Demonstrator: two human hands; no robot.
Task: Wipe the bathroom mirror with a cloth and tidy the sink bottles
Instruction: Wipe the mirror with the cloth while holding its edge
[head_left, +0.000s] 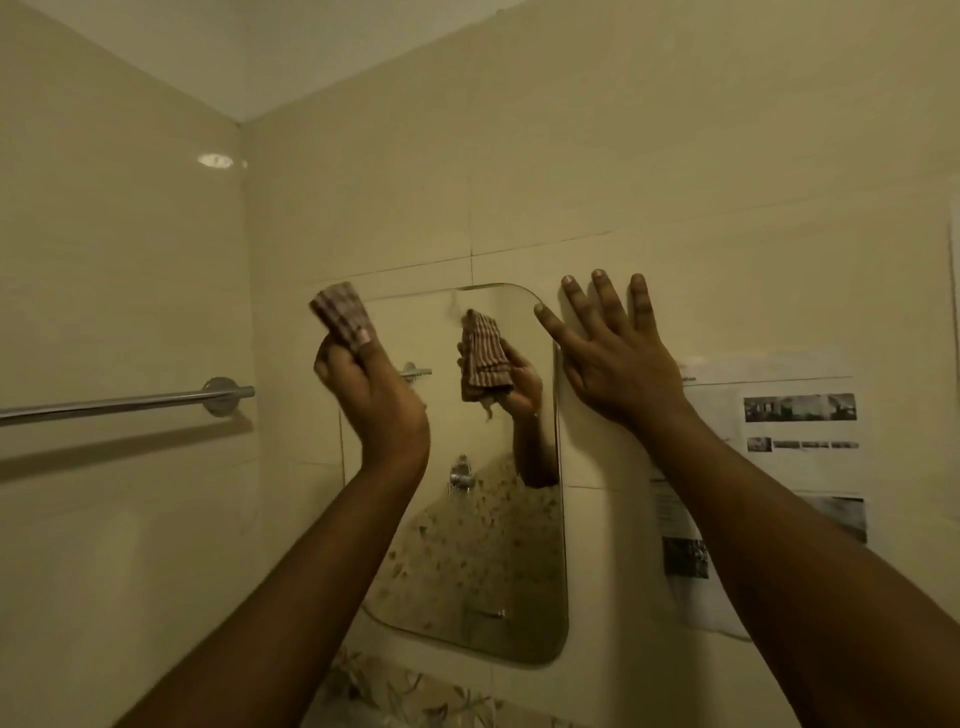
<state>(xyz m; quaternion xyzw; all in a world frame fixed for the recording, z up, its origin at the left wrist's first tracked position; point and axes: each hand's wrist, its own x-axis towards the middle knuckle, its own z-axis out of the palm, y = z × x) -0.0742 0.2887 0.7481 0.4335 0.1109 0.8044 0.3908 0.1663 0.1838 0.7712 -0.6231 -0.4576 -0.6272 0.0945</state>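
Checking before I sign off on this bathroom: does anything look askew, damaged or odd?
The papers right of the mirror overlap unevenly, and the lowest one's bottom edge seems to lift off the wall. A faint smear shows near the mirror's top, beside the cloth.

text: none legible | printed sheets: lettering too blurred to read
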